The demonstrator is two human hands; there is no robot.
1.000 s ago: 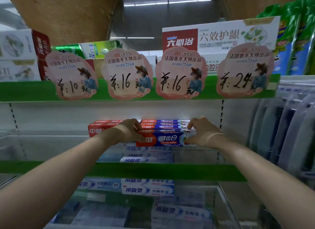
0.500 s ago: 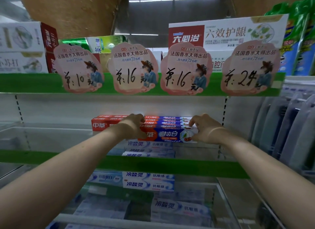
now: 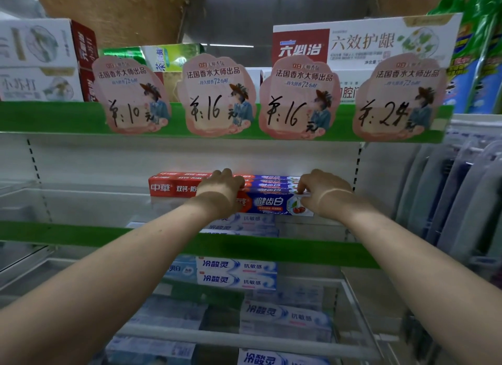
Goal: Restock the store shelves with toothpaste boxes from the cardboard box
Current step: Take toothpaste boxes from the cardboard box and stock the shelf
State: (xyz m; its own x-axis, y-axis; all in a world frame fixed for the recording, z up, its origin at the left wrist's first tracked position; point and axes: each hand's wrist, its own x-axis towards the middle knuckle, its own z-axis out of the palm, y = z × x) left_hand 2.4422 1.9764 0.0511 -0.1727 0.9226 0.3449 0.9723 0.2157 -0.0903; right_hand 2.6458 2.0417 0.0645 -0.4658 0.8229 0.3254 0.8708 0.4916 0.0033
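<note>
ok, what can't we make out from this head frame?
All head view.
- Cardboard box: outside the frame.
- Left end of the blue toothpaste box: covered by the left hand.
- Its right end: partly under the right hand fingers.
- Bottom-shelf boxes: blurred, partly crossed by the white rail.
- Hanging packs: blurred, cut off by the right edge.

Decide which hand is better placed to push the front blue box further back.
Right, probably: the right hand pinches the blue box at its free end, while the left hand holds the end next to the red box.
</note>
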